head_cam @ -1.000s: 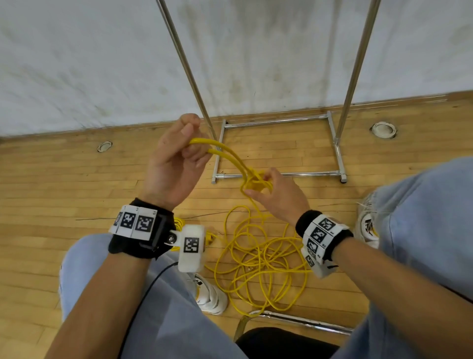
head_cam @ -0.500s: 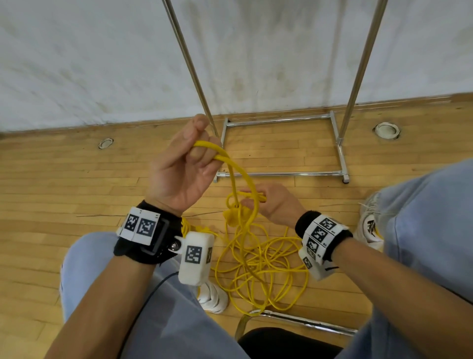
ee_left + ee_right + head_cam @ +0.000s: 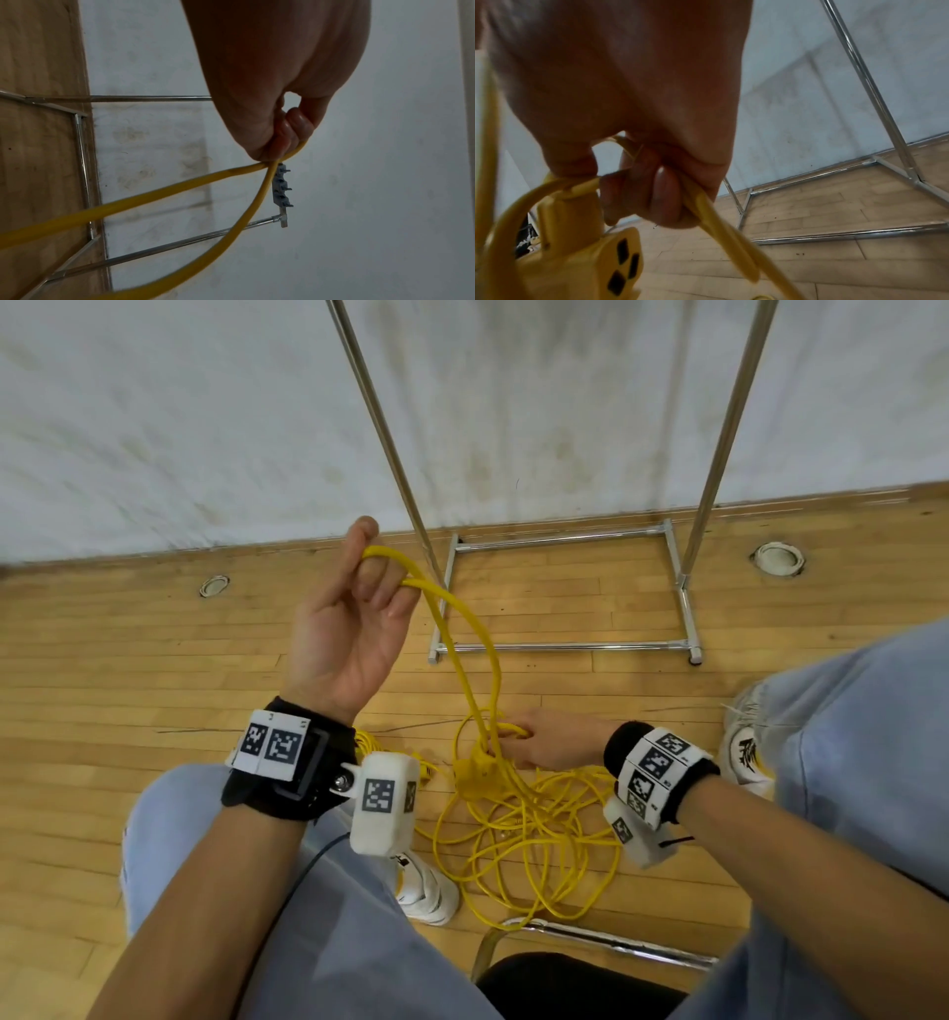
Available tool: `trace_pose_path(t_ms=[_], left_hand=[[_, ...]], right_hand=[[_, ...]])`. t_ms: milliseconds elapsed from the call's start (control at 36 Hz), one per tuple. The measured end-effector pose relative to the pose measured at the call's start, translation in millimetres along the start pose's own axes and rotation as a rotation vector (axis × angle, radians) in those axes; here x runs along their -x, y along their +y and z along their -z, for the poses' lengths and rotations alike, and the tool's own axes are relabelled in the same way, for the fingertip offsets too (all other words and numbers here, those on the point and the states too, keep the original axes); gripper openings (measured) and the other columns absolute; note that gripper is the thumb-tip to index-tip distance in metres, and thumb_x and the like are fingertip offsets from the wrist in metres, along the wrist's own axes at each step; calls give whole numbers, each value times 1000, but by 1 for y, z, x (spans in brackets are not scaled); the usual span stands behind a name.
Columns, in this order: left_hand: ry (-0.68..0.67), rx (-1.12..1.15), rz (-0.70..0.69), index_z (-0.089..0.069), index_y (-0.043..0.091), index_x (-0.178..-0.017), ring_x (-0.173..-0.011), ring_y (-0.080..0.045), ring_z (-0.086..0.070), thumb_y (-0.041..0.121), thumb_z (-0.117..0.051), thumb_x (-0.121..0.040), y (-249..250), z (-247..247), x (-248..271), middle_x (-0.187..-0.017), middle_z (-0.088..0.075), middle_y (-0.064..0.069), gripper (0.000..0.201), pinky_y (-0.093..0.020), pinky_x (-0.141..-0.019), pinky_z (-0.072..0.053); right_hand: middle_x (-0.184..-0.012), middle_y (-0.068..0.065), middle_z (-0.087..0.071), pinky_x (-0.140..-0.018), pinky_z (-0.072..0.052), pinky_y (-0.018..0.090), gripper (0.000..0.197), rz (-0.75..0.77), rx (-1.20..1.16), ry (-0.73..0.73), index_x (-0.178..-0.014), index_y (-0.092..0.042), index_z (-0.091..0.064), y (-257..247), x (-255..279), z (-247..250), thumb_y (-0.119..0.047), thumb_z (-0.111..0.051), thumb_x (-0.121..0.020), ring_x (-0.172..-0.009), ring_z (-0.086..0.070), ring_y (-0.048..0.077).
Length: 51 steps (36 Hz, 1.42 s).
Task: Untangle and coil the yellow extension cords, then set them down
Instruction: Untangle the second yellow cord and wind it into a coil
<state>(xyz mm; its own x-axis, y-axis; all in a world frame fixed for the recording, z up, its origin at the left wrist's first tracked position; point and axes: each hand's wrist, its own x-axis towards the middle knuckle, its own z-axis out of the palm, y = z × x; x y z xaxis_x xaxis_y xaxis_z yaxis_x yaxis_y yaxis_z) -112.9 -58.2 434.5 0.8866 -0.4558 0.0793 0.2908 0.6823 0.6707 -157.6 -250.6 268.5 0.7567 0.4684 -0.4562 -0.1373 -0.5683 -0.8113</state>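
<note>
since the earlier frame the left hand has lifted its pinched loop of yellow extension cord higher; the right hand, now lower, grips strands by the socket block. tangle at lower centre on wood floor; metal rack against white wall.
</note>
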Motion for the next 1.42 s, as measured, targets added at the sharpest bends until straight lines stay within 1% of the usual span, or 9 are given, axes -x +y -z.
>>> trace_pose_path(t_ms=[333, 472, 694, 806, 944, 1083, 1194, 1306, 1417], left_hand=[[112, 184, -67, -54, 3, -101, -57, -14, -25, 8, -51, -103, 18, 7, 0, -62, -26, 0, 7, -27, -59, -25], [118, 252, -61, -50, 4, -102, -57, -15, -23, 10, -46, -105, 27, 6, 0, -63, -24, 0, 8, -29, -60, -24], [154, 246, -79, -53, 4, -95, -57, -15, -24, 12, -43, -106, 43, 19, -7, -62, -24, 0, 17, -28, -59, -23], [427, -270, -84, -51, 17, -82, -62, -10, -42, 18, -46, -107, 46, 47, -14, -65, -43, 6, 26, -22, -61, -36], [787, -1218, 105, -51, 7, -136, -111, -21, -53, 18, -58, -100, 36, 72, -16, -123, -54, -6, 39, -28, -86, -50], [219, -1843, -288, -54, 20, -125, -102, -11, -58, 19, -62, -97, -14, 49, -4, -121, -60, 3, 29, -31, -86, -50], [-325, -2031, -39, -58, 21, -130, -105, -13, -61, 41, -57, -100, -51, 49, -1, -119, -66, 5, 36, -34, -89, -51], [-307, -1942, 11, -63, 15, -119, -96, -16, -63, 54, -42, -103, -61, 51, -4, -105, -70, 3, 47, -42, -83, -52], [-181, -1650, 102, -66, 16, -105, -86, -15, -64, 48, -49, -103, -55, 46, -13, -92, -70, 4, 37, -44, -81, -51]], right_hand=[[-74, -2, -43, -56, -28, 27, 66, -196, -618, -194, -137, -45, -53, 16, -6, -25, -74, -69, -79, -64, -37, 14], [-90, 6, -57, -46, -26, 22, 71, -122, -822, -102, -119, -44, -66, 22, -10, -38, -73, -85, -57, -65, -48, 12], [-109, -4, -77, -39, -17, 18, 49, 27, -981, -63, -122, -24, -62, 12, -2, -34, -50, -73, -83, -57, -41, 10], [-107, 8, -71, -37, -18, 20, 91, -10, -874, 99, -137, -24, -59, 6, -6, -24, -61, -92, -61, -53, -32, 11], [-67, -4, -57, -38, -21, 22, 77, -60, -736, 386, -130, -26, -61, -3, -1, 2, -61, -85, -66, -46, -32, 9], [-93, -3, -64, -37, -33, 20, 86, -99, -575, 586, -123, -32, -63, -15, 13, 15, -75, -86, -53, -56, -48, 7], [-79, -6, -67, -39, -26, 22, 64, -77, -590, 593, -125, -29, -61, -21, 23, 20, -64, -81, -75, -46, -41, 6], [-48, -16, -56, -43, -23, 26, 53, -35, -567, 593, -127, -27, -60, -27, 35, 31, -59, -72, -87, -41, -33, 8], [-94, 14, -75, -40, -30, 25, 54, 65, -566, 491, -133, -29, -59, -36, 47, 40, -59, -67, -89, -47, -39, 12]])
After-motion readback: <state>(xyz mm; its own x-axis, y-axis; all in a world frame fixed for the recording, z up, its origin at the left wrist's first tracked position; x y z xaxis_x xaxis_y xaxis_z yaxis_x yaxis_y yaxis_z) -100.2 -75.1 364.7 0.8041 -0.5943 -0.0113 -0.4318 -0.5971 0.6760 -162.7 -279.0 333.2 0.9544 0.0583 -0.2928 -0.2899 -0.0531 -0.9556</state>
